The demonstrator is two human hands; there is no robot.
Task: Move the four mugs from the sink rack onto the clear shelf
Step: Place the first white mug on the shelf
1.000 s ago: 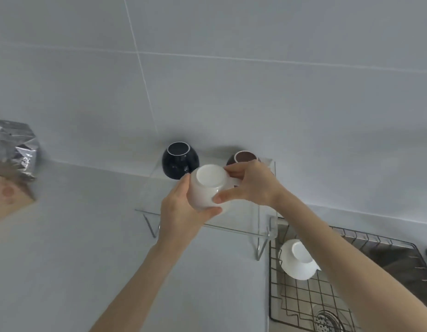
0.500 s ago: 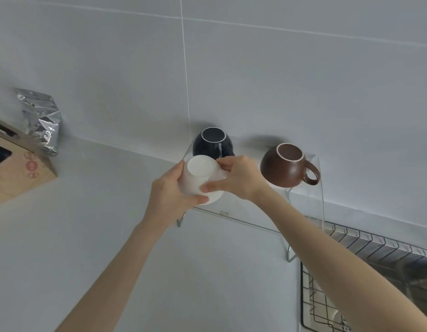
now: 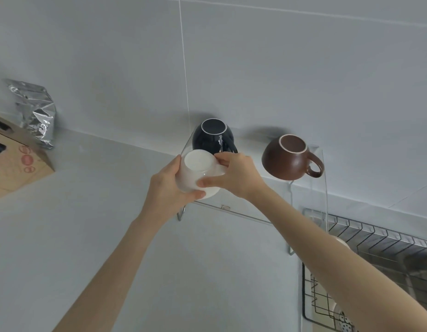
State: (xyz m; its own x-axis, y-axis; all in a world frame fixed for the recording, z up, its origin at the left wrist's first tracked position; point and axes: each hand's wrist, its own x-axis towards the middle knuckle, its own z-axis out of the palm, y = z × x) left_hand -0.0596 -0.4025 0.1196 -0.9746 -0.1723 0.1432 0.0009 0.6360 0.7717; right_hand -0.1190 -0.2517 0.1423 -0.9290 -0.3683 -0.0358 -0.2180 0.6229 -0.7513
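Observation:
An upside-down white mug [image 3: 195, 172] is gripped from both sides at the front left of the clear shelf [image 3: 243, 213]. My left hand [image 3: 168, 188] wraps its left side and my right hand [image 3: 234, 174] holds its right side. Whether the mug rests on the shelf I cannot tell. Behind it an inverted dark blue mug [image 3: 213, 137] stands on the shelf. An inverted brown mug [image 3: 289, 156] sits at the shelf's right, handle pointing right. A sliver of another white mug [image 3: 344, 243] shows in the sink rack [image 3: 375, 238], mostly hidden by my right arm.
A silver foil bag [image 3: 35, 111] and a cardboard box [image 3: 13, 164] stand on the counter at the far left. The tiled wall rises right behind the shelf. The sink with its wire rack fills the lower right corner.
Both hands have carried the white mug leftward, to the front of the dark blue mug. The view swung left, so the brown mug shows fully and the sink slid mostly out of frame.

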